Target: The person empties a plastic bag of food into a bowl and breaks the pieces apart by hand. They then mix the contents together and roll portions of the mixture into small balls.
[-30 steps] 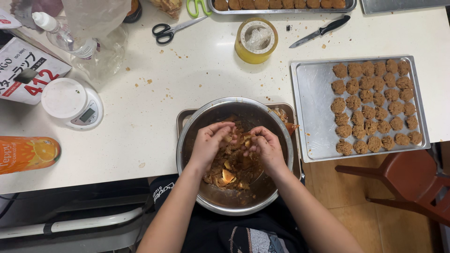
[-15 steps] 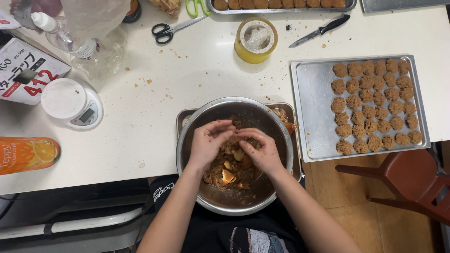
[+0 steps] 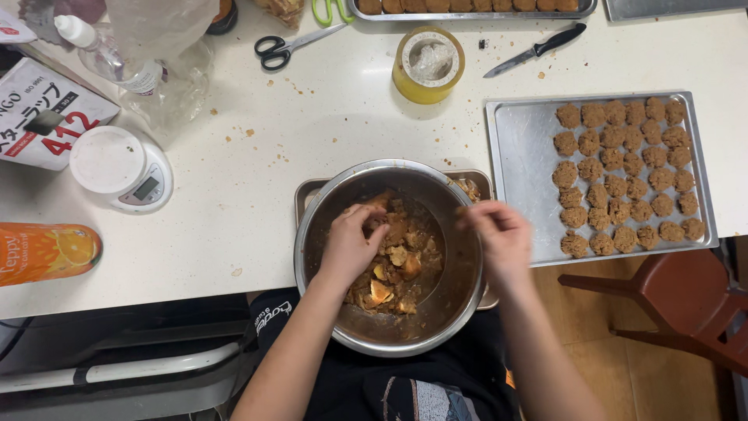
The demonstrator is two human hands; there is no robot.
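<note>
1. Carrying everything is a wide white speckled tabletop (image 3: 343,132), strewn with brown crumbs; it is rigid and level, so nothing on it should slide unprompted.
2. Lying right of centre is a flat rectangular silver metal baking tray (image 3: 522,164), its long axis running away from the person; rows of small round brown crumbed balls (image 3: 623,179) fill its right half, the left half bare. I judge the balls soft and fragile, best pinched lightly from the sides.
3. Sitting at the near tabletop edge, atop a smaller tray, is a round shiny steel mixing bowl (image 3: 312,265). It has no long axis, opens straight up, and looks stiff and fairly heavy with its load; the rim is the sensible place to hold it.
4. Heaped in the bowl's bottom is a wet brown lumpy mixture with pale chunks (image 3: 393,269). It probably handles sticky, soft and slippery, to be scooped rather than grasped.
5. Pressing down into that mixture, the left hand (image 3: 351,245) curls its grip closed around a clump of it.
6. Hovering over the bowl's right rim, the right hand (image 3: 499,238) has fingers bunched; whether its grip holds any mixture I cannot tell.
7. Resting farther off are a round white kitchen scale (image 3: 121,168), a yellow tape roll (image 3: 428,66), black-handled scissors (image 3: 292,45) and a black-handled knife (image 3: 538,51), which points down-left.
</note>
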